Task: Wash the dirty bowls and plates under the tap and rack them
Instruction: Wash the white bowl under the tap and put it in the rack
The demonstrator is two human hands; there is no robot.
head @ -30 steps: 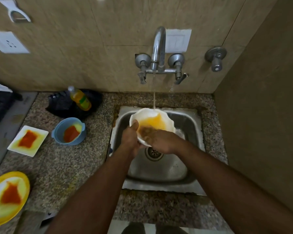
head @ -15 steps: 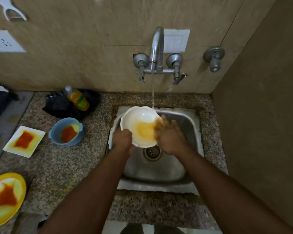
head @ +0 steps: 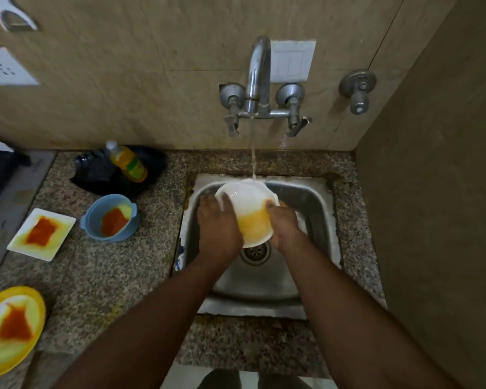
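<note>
Rinsing was underway: both hands, left (head: pixel 219 228) and right (head: pixel 285 228), gripped the bowl (head: pixel 249 209) under the tap (head: pixel 258 80); next, clearing its yellow residue.

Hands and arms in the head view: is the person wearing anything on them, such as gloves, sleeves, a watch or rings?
Nothing is worn that shows. The left hand and right hand are bare, with no gloves. Both forearms are uncovered up to the frame's edge, with no sleeve, watch or bracelet in sight. No ring shows, though some fingers are hidden behind the bowl.
</note>
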